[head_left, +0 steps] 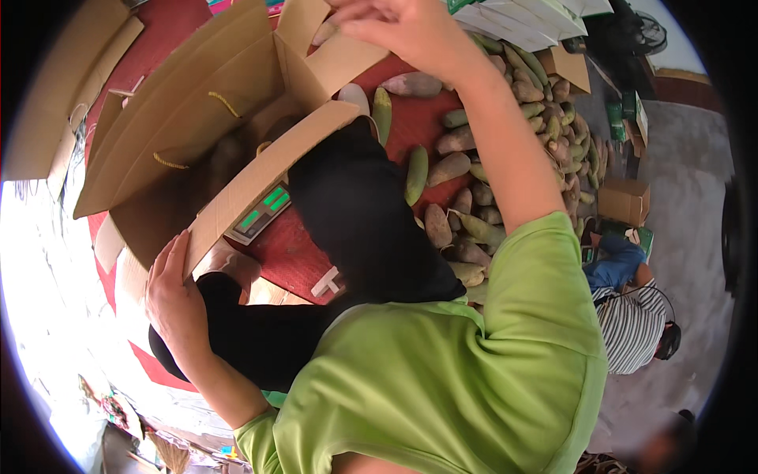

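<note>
A large open cardboard box with yellow rope handles stands in front of me, its flaps raised. My left hand grips the edge of the near flap at its left corner. At the top of the view, my right hand reaches over the far right flap with its fingers stretched out, partly cut off by the frame. Dim rounded shapes lie in the shadow inside the box; their kind is hard to make out. Beside the near flap, a digital scale shows a lit green display.
Long green and brownish root-like produce lies heaped on the red surface to the right. White cartons stand at the back. Another cardboard box is at the far left. A person in a striped shirt is off right, near a small box.
</note>
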`<state>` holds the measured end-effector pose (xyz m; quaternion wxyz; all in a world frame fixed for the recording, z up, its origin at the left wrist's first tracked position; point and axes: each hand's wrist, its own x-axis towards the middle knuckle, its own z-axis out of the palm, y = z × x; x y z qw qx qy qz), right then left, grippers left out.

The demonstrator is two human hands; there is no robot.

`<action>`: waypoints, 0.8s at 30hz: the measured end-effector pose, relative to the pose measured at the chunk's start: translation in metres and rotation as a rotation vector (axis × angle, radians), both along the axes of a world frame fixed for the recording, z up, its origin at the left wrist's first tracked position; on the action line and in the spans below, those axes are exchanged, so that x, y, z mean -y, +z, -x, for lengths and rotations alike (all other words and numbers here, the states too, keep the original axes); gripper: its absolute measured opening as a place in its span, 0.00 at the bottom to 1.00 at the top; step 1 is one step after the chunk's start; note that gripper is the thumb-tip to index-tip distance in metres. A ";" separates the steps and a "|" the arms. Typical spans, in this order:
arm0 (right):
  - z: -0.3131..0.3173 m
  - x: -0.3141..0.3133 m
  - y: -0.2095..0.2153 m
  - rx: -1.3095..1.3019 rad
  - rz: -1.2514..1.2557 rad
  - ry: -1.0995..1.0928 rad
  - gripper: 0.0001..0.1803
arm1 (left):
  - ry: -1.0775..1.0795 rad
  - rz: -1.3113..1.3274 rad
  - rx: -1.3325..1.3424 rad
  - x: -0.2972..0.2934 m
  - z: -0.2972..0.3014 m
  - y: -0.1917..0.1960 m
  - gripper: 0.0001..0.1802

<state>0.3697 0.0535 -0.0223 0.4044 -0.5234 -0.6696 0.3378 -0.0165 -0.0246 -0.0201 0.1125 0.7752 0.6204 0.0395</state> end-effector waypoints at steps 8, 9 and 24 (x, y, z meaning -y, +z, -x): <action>-0.063 0.104 -0.159 0.016 0.192 -0.497 0.16 | -0.032 0.012 0.062 -0.001 0.000 -0.001 0.28; -0.063 0.118 -0.178 0.123 0.219 -0.529 0.16 | -0.024 0.004 0.067 0.000 0.002 -0.001 0.28; -0.013 0.226 -0.346 0.359 1.082 -1.170 0.36 | 0.024 -0.037 0.062 0.003 0.000 0.000 0.28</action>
